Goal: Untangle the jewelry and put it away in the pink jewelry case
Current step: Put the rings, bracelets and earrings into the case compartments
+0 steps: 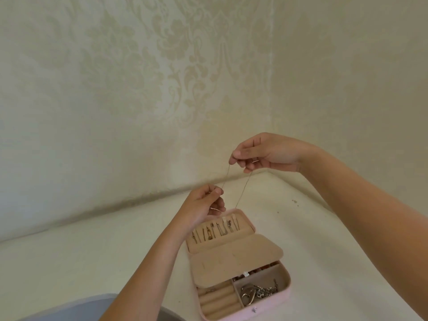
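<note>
A thin gold necklace chain (243,191) hangs stretched between my two hands above the open pink jewelry case (268,304). My right hand (266,152) is raised and pinches the chain's upper end. Lower and to the left, my left hand (201,205) pinches another part of the chain just above the case's lid. The lid's inside (217,230) shows several hooks with small pendants. A beige flap (234,258) covers part of the tray. A silver chain with a clasp (257,294) lies in the tray's right compartment.
The case sits on a white table (92,262) that meets cream patterned wallpaper (139,89) in a corner. Ring rolls (217,300) fill the tray's left side. A grey-blue cloth (69,309) shows at the bottom left edge.
</note>
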